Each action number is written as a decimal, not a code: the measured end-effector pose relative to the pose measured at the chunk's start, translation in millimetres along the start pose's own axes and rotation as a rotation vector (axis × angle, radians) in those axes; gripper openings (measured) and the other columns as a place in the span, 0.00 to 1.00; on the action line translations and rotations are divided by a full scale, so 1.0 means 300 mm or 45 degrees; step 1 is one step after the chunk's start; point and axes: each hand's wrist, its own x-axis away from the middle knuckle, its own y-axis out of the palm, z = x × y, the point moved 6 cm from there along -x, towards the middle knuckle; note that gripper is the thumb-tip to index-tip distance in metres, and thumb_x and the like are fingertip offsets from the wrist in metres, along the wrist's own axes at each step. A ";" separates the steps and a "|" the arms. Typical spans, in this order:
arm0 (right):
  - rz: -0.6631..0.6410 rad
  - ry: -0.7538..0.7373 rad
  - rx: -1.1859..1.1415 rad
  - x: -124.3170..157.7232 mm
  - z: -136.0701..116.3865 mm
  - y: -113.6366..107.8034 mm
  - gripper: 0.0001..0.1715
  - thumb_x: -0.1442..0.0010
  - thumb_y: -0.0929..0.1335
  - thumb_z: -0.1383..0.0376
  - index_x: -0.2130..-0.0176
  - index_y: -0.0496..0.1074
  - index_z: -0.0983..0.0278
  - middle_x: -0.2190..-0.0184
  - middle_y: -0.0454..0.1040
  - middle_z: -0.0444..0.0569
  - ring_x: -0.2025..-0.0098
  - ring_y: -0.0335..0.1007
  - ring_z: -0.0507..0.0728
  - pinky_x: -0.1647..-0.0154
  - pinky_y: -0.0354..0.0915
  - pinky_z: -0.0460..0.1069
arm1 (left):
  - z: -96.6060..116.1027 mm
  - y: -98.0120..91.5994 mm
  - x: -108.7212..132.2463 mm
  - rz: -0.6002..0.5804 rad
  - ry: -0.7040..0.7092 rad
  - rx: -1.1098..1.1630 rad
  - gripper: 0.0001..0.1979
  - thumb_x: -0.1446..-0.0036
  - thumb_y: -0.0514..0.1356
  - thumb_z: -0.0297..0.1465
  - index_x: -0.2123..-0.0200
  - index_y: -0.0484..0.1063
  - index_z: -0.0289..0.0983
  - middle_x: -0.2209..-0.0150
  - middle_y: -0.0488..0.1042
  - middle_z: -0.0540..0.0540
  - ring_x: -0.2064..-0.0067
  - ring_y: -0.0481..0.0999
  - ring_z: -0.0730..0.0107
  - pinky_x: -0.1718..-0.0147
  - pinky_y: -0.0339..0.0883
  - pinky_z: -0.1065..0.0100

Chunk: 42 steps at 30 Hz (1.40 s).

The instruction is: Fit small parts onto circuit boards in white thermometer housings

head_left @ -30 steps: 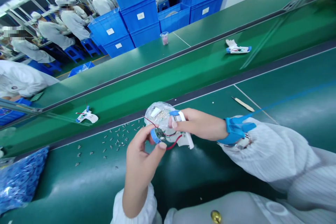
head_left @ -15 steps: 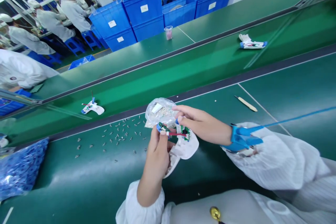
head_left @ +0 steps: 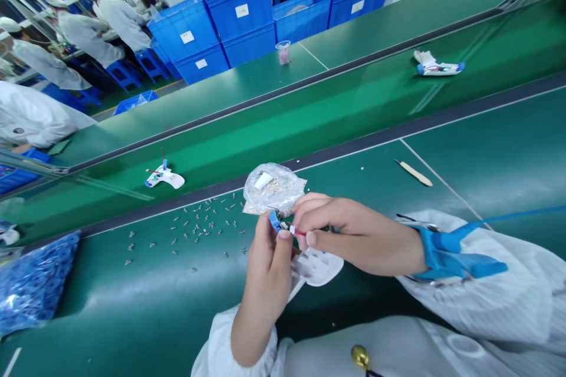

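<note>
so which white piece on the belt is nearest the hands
The white plastic piece on the left, blue part upright; the other sits far right.

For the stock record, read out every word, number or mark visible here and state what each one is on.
No text can be read.
White labels on the blue plastic crates: too small and blurred to read.
White slip in the clear plastic bag: no legible text.
Round badge on a co-worker's white sleeve: too small to read.

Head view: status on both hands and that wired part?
Left hand and right hand pinching a blue-ended part with red wire. White plastic housing below the hands. Clear plastic bag of small parts just beyond.
</note>
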 end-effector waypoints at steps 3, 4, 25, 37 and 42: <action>0.049 0.122 -0.221 0.002 0.024 -0.007 0.13 0.42 0.63 0.66 0.75 0.71 0.66 0.73 0.71 0.47 0.65 0.66 0.53 0.62 0.61 0.47 | 0.023 -0.007 0.010 0.068 0.065 -0.043 0.08 0.37 0.54 0.38 0.61 0.69 0.41 0.71 0.71 0.53 0.70 0.70 0.72 0.69 0.63 0.72; 0.052 0.176 -0.279 0.002 0.034 -0.006 0.12 0.42 0.63 0.66 0.75 0.71 0.66 0.73 0.70 0.47 0.67 0.65 0.52 0.65 0.60 0.46 | 0.031 -0.013 0.014 0.116 0.088 -0.055 0.08 0.37 0.55 0.37 0.61 0.69 0.41 0.70 0.73 0.52 0.68 0.71 0.71 0.68 0.64 0.72; -0.168 -0.379 0.524 -0.033 -0.154 -0.019 0.14 0.47 0.60 0.75 0.80 0.67 0.66 0.84 0.65 0.41 0.76 0.54 0.49 0.67 0.51 0.49 | 0.108 0.008 0.099 0.023 0.267 0.341 0.15 0.39 0.58 0.41 0.48 0.71 0.53 0.68 0.73 0.52 0.75 0.66 0.78 0.79 0.62 0.79; -0.234 -0.345 0.608 -0.026 -0.165 -0.011 0.18 0.50 0.59 0.75 0.85 0.48 0.66 0.87 0.52 0.41 0.78 0.41 0.49 0.69 0.49 0.49 | 0.102 0.016 0.109 -0.077 0.261 0.377 0.16 0.38 0.57 0.41 0.47 0.69 0.54 0.59 0.74 0.53 0.70 0.69 0.77 0.67 0.68 0.75; -0.249 -0.296 0.628 -0.028 -0.158 -0.003 0.19 0.50 0.59 0.74 0.85 0.46 0.66 0.87 0.48 0.41 0.78 0.40 0.50 0.69 0.48 0.49 | 0.113 0.007 0.109 -0.065 0.344 0.109 0.17 0.36 0.54 0.42 0.44 0.65 0.53 0.65 0.72 0.52 0.72 0.65 0.75 0.69 0.66 0.73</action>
